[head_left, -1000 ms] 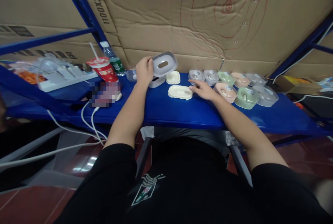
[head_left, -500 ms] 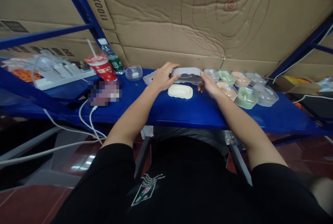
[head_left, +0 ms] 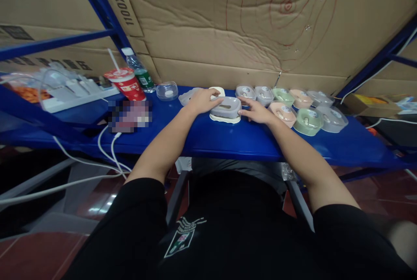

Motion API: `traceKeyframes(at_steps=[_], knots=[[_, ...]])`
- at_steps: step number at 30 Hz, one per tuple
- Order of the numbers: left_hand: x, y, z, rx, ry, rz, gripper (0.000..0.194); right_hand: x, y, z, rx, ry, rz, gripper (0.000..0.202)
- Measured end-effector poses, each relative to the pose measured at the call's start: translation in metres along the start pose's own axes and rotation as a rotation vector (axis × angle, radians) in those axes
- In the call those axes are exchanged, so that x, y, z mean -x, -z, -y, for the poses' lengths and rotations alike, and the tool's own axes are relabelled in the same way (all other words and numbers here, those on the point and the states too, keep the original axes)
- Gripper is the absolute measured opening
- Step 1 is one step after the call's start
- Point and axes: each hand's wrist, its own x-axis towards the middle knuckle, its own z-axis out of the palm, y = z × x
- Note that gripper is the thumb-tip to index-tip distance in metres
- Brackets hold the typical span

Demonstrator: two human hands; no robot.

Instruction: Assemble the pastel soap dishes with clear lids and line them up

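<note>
Backdrop, head view: brown cardboard (head_left: 195, 15) with red marker rings stands behind the blue worktop (head_left: 228, 143), blue frame bars slanting up on both sides.
Far left: a white power strip (head_left: 80, 102) with plugs in it; white cables (head_left: 100, 169) hang below the edge.
Drinks: a red cup (head_left: 130, 88) with a straw, just beside a green-labelled bottle (head_left: 141, 74); in front of them lies a pixelated item (head_left: 128, 117), too masked to identify.
Left of the work: a clear container (head_left: 167, 92), then a flat grey piece (head_left: 188, 96) partly covered by the left wrist.
Behind the work: a small cream piece (head_left: 221, 91), half hidden by the fingers.
Boxes on the right: five lidded boxes (head_left: 282, 97) in a back row, three in front; the front peach box (head_left: 282, 115) is nearest, its left edge close against the right wrist.
Grey shell: upside and slot facing up, on or just over the cream base (head_left: 225, 120), whose front rim shows below; whether they touch cannot be told.
Left hand (head_left: 206, 100): grip narrowed on the left end of the grey shell (head_left: 228, 107), thumb along its edge.
Right hand (head_left: 256, 111): grip around the right end, forefinger behind, thumb in front, the other fingers loosely curled.
</note>
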Motion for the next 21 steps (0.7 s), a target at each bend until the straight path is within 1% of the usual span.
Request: traceKeyframes(at_steps=[3, 5, 9, 13, 16, 18, 19, 21], knots=[[-0.001, -0.002, 0.0, -0.025, 0.011, 0.016, 0.042, 0.002, 0.003, -0.004, 0.049, 0.001, 0.05, 0.085], [-0.001, -0.003, 0.0, -0.044, 0.006, 0.06, 0.044, 0.002, 0.004, -0.006, 0.061, -0.004, 0.076, 0.08], [-0.001, -0.006, 0.0, -0.07, -0.04, 0.134, 0.057, 0.002, 0.007, -0.009, 0.081, -0.033, 0.139, 0.074], [0.0, -0.013, 0.003, -0.092, -0.114, 0.189, 0.076, 0.001, 0.008, -0.009, 0.148, -0.011, 0.132, 0.075], [-0.001, -0.019, 0.003, -0.094, -0.112, 0.247, 0.083, 0.0, 0.008, -0.009, 0.181, 0.013, 0.117, 0.073], [-0.001, -0.018, 0.003, -0.096, -0.076, 0.25, 0.081, -0.001, 0.008, -0.01, 0.187, 0.055, 0.113, 0.072], [-0.002, -0.015, 0.003, -0.101, -0.048, 0.232, 0.077, -0.002, 0.007, -0.011, 0.188, 0.08, 0.109, 0.071], [-0.003, -0.006, 0.007, -0.108, 0.02, 0.151, 0.067, -0.003, 0.006, -0.014, 0.196, 0.122, 0.1, 0.071]])
